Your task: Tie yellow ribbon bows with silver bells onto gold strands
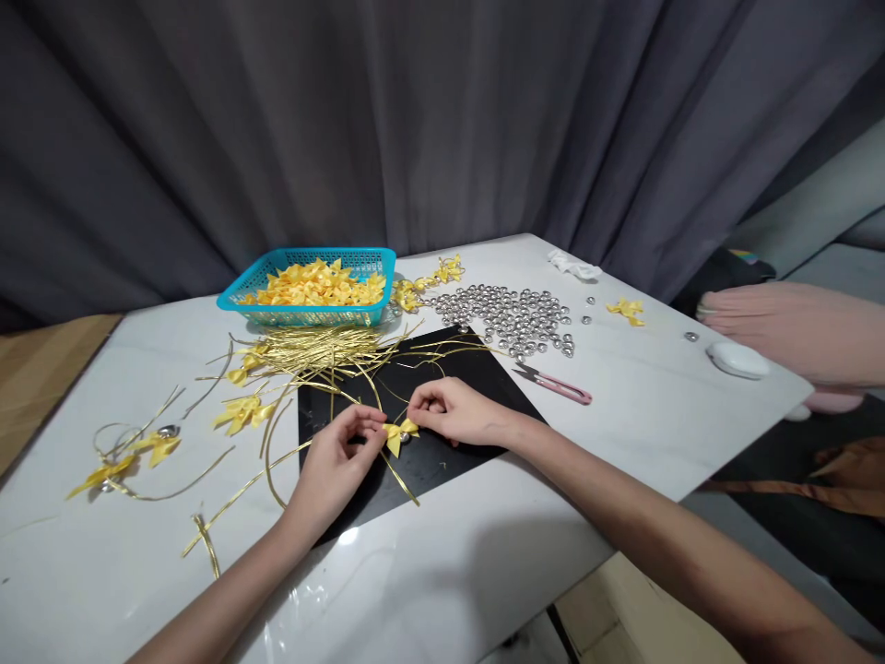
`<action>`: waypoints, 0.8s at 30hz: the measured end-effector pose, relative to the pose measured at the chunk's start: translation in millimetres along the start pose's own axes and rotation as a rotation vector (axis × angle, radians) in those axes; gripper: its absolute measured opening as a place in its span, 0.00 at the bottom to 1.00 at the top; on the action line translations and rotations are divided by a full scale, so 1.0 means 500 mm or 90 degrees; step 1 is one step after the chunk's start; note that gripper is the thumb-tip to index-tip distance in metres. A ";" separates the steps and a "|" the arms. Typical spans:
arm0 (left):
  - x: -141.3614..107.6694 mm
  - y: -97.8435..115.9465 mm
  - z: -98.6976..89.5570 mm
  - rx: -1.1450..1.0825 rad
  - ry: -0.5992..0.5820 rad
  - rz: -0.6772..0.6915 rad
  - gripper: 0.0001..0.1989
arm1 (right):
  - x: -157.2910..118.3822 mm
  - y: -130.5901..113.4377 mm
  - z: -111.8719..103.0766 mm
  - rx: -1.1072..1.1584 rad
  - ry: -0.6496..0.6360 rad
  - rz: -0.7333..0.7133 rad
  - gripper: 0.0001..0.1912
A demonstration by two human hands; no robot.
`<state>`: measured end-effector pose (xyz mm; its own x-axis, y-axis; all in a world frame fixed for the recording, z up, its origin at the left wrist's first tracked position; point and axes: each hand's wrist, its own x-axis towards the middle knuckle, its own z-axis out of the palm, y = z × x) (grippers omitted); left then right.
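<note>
A small yellow bow (399, 435) with a silver bead at its middle is held between both hands above the black mat (442, 466). My left hand (346, 452) pinches its left side, and my right hand (442, 412) pinches its right side. Thin gold wire shows around the bow and below it. Behind my hands lies a pile of gold wires (318, 350), partly on the mat. More yellow bows (243, 413) rest left of the mat.
A blue basket (239, 297) of yellow bows stands at the back. Silver beads (508, 318) are spread right of it. Pink snips (557, 385) lie beside the mat. A white mouse (738, 361) sits near the right edge, by a person's foot (781, 323).
</note>
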<state>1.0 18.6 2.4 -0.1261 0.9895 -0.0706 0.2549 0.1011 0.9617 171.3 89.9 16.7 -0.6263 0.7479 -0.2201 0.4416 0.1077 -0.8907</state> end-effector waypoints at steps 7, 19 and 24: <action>-0.001 -0.001 -0.004 -0.069 0.034 -0.029 0.11 | 0.019 0.014 -0.014 -0.112 0.131 -0.078 0.08; 0.005 -0.005 -0.012 -0.261 0.127 -0.028 0.11 | 0.196 -0.053 0.014 -0.399 0.190 -0.130 0.13; 0.008 -0.010 -0.011 -0.260 0.128 -0.046 0.11 | 0.244 -0.076 0.039 -0.432 0.206 -0.134 0.08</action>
<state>-6.1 21.4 -1.1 -0.3233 0.9377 -0.1270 -0.1550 0.0799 0.9847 65.6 164.4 16.0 -0.5684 0.8095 0.1467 0.6953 0.5680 -0.4403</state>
